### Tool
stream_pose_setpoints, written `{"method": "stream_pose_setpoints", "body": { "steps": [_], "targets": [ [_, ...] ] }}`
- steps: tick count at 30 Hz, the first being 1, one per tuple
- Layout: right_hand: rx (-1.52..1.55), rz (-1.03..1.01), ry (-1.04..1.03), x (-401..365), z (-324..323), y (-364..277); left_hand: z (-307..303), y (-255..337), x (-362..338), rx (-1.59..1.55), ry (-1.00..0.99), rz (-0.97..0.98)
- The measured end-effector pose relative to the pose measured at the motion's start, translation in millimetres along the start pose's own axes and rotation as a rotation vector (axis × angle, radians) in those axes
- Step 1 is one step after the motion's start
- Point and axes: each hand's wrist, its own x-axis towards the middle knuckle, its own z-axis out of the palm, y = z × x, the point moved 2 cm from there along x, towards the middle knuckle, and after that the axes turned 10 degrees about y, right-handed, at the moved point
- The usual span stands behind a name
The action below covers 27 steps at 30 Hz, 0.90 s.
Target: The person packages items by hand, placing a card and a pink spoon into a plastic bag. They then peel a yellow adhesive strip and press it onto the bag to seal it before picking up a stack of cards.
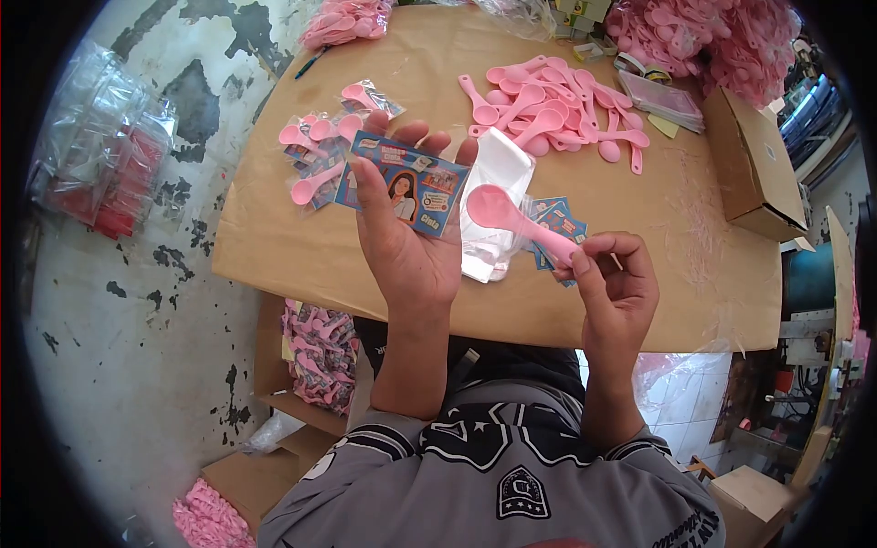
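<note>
Holding blue card [402,194] in left hand [411,260] at frame centre, thumb pressed on it; I pinched pink spoon [510,219] by handle with right hand [619,285]; spoon pile [548,110] upper right.

The print on the card [422,190] is too small to read, and the left fingers [370,196] cover its nearer edge. The right fingers [598,254] hide the handle end of the spoon [502,212]. Behind both, the clear bag [501,164] and the leaflets [559,219] show only in part. Far beyond the right fingers, the spoon heap [722,41] is cut off by the picture's dark rim.
</note>
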Motion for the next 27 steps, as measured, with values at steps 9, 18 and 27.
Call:
{"method": "stream_pose_setpoints", "body": {
  "steps": [9,18,27],
  "targets": [
    [0.071,0.067,-0.048,1.5,-4.0,1.1,-7.3,0.2,1.5,0.021,-0.027,-0.003],
    [0.125,0.115,-0.038,3.5,-19.2,3.7,-10.3,2.9,4.3,-0.002,-0.047,0.034],
    [0.154,0.173,-0.026,2.1,-7.9,10.7,-4.5,-6.1,0.3,-0.025,-0.005,-0.004]
  ]
}}
